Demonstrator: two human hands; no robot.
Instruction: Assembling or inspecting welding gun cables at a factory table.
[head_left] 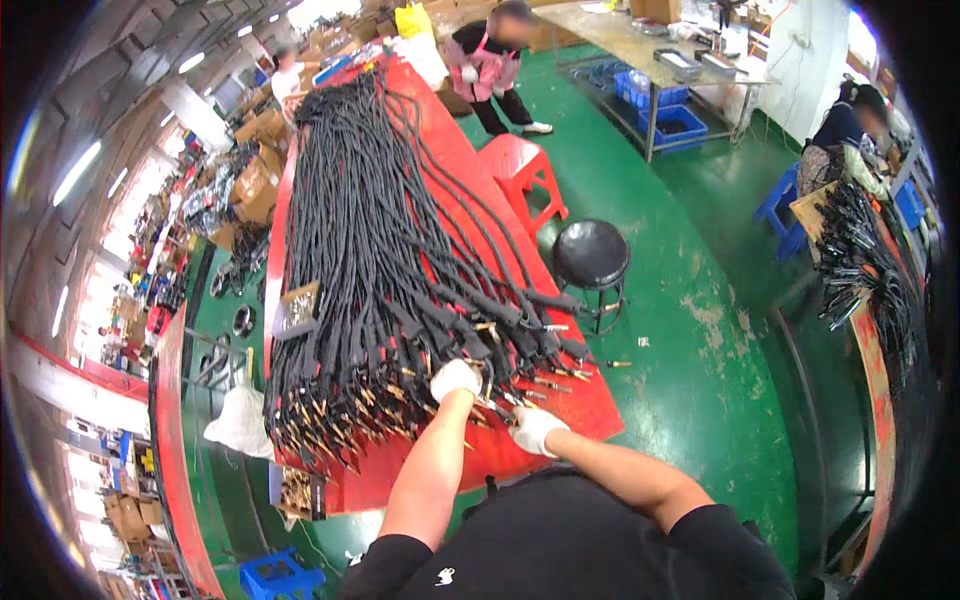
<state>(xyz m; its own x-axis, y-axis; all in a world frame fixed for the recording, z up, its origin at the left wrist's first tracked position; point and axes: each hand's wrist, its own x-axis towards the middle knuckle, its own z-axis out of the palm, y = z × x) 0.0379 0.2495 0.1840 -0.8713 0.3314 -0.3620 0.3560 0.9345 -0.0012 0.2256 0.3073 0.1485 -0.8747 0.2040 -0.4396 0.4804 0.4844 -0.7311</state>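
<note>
A thick pile of black cables lies along a long red table, their metal-tipped ends fanned out toward me. My left hand, in a white glove, rests on the cable ends near the table's front edge and grips one of them. My right hand, also gloved in white, is just below and to the right. It pinches a cable end that runs up toward the left hand.
A round black stool and a red plastic stool stand on the green floor right of the table. A person in a pink apron stands at the table's far end. Another person sits far right by a second cable table. Blue crates sit under a far bench.
</note>
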